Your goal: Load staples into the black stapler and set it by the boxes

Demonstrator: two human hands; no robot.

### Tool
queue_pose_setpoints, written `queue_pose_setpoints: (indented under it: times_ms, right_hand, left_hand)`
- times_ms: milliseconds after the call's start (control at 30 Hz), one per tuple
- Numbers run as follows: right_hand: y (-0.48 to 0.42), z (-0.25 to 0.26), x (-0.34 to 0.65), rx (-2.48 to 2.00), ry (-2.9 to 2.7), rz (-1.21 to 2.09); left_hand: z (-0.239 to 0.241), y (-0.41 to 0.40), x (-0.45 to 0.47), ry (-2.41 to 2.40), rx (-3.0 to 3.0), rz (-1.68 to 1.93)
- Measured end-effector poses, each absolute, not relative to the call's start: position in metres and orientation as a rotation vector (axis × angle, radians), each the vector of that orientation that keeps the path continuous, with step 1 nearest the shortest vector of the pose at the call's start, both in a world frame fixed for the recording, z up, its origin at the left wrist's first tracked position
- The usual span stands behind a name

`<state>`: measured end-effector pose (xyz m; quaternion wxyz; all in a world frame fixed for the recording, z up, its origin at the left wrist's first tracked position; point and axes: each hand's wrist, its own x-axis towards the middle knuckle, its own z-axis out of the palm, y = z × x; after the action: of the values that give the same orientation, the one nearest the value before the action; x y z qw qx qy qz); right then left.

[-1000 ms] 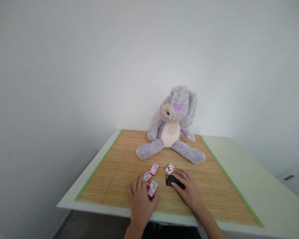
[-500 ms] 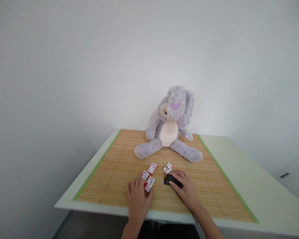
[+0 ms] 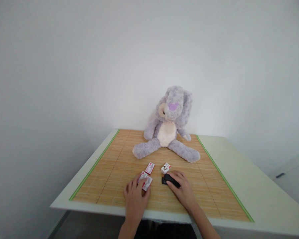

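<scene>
Taking twelve o'clock as straight away from the person, the left hand (image 3: 135, 196) rests nearest, just past the front edge of the bench (image 3: 235, 159). Its fingers are spread, thumb and index finger at the near red-and-white box (image 3: 147, 183), between one and two o'clock from the hand; whether they pinch it, I cannot tell. The right hand (image 3: 185, 191), at about three o'clock from the left, is clamped over a black stapler (image 3: 171, 181), whose front end points to ten o'clock.

At eleven from the near box is the middle red-and-white box (image 3: 143, 176), partly behind the fingers; the two look to be touching or overlapping, I cannot tell which. The far red-and-white box (image 3: 149, 168) lies between one and two o'clock from that one, just beside it. A white box (image 3: 165, 168) sits at eleven from the stapler, close to the right hand's fingertips.

The crowding is the main risk: a push from the left hand could skew all three boxes on the ribbed bamboo mat (image 3: 109, 166), and swinging the stapler toward eleven could knock the white box.

Farther, at twelve, a plush rabbit (image 3: 167, 134) sits against the wall (image 3: 89, 66).
</scene>
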<state>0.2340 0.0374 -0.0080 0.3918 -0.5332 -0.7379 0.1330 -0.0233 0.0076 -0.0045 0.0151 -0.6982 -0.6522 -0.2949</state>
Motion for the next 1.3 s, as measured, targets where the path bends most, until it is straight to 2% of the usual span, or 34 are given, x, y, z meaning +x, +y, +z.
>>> queue_pose_setpoints:
  times_ms: [967,1300]
  right_hand:
    - [0.033,-0.006,0.232,-1.377,-1.850,0.363]
    - [0.033,-0.005,0.231,-1.396,-1.845,0.346]
  left_hand:
    - [-0.009,0.018,-0.027,-1.990,-2.212,-0.873]
    - [-0.005,0.008,-0.071,-2.179,-1.912,-0.793]
